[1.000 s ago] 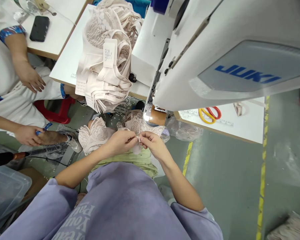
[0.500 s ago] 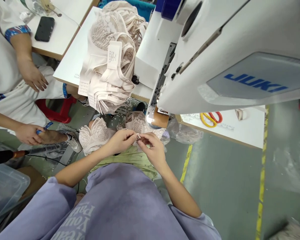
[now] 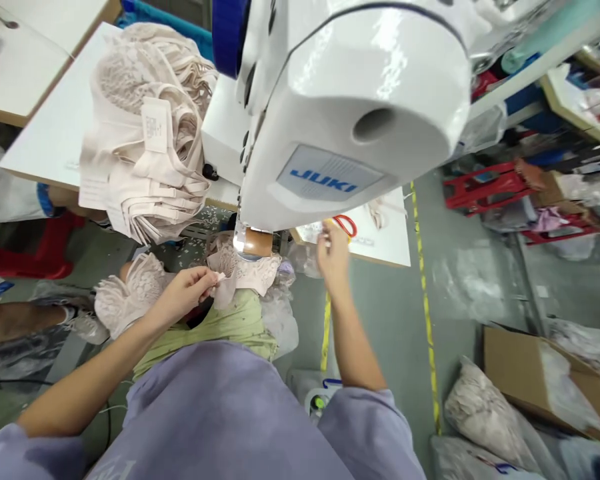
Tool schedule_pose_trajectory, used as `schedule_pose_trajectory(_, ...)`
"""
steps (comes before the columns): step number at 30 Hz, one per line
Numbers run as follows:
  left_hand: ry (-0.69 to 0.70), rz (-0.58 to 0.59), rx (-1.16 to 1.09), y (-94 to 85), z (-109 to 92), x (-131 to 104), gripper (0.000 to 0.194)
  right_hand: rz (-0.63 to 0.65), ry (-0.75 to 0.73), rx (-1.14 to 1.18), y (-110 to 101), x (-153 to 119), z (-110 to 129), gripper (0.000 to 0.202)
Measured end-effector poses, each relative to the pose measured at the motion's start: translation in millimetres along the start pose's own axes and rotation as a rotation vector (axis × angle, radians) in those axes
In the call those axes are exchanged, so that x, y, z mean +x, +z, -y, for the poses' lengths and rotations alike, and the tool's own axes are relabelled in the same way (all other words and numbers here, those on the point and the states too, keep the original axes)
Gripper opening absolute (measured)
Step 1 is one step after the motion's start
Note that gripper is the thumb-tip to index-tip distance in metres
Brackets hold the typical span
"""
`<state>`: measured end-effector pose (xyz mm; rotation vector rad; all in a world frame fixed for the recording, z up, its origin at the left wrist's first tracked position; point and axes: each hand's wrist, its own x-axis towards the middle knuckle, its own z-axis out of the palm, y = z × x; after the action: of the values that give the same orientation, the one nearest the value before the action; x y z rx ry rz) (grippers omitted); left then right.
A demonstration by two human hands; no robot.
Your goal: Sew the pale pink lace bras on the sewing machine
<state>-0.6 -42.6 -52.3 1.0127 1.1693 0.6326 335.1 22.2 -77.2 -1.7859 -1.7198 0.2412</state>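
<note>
My left hand [image 3: 193, 291] is closed, thumb and fingers pinching a small, pale, thin piece of fabric [image 3: 225, 291] above my lap. Beige lace bras [image 3: 140, 290] lie close by on its left, and more beige lace [image 3: 253, 272] sits under the sewing machine's arm end [image 3: 254, 243]. My right hand [image 3: 335, 257] is stretched out to the table edge, over the scissors [image 3: 346, 225] with red and yellow handles. Its fingers are blurred and cover part of the yellow handle; whether they grip it cannot be made out.
The white JUKI sewing machine [image 3: 350, 113] overhangs the middle. A heap of beige bras [image 3: 150, 147] is stacked on the left tabletop [image 3: 45, 127]. At the right stand a cardboard box [image 3: 517, 367], a filled plastic bag [image 3: 485, 407] and red stools [image 3: 485, 187]. Another person's leg [image 3: 20, 323] shows at left.
My hands were together on a small pale piece. Now the right hand has let go and moved right to the scissors, while the left still pinches the piece. The view has swung right.
</note>
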Motion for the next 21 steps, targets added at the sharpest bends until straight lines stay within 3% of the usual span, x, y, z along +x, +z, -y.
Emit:
schedule_pose_trajectory(1, 0.001, -0.009, -0.035, 1.4, 0.2, 0.1, 0.036, 0.026, 0.034, -0.140, -8.1, 18.8, -18.9, 0.043)
schedule_pose_trajectory(4, -0.014, -0.027, -0.168, 7.5, 0.1, -0.9, 0.036, 0.278, 0.130, -0.474, -23.0, 58.7, -53.8, 0.045)
schedule_pose_trajectory(8, -0.029, 0.021, -0.295, 9.4, 0.7, -3.5, 0.037, 0.448, 0.065, -0.636, -34.3, 63.1, -55.9, 0.041)
schedule_pose_trajectory(11, -0.038, 0.037, -0.334, 5.6, 0.2, -8.2, 0.036, 0.447, 0.092, -0.552, -47.0, 32.1, -43.0, 0.045)
schedule_pose_trajectory(15, -0.062, 0.045, -0.355, 1.4, -1.0, -12.4, 0.035, 0.408, 0.200, -0.199, -63.2, -41.6, -7.6, 0.039)
schedule_pose_trajectory(18, -0.070, 0.044, -0.354, 1.8, -0.4, -11.3, 0.032, 0.532, 0.048, 0.046, -65.8, -93.4, 34.1, 0.040)
schedule_pose_trajectory(21, -0.039, 0.035, -0.303, 4.2, 0.1, -10.4, 0.030, 0.596, -0.086, 0.111, -57.0, -118.3, 73.0, 0.035)
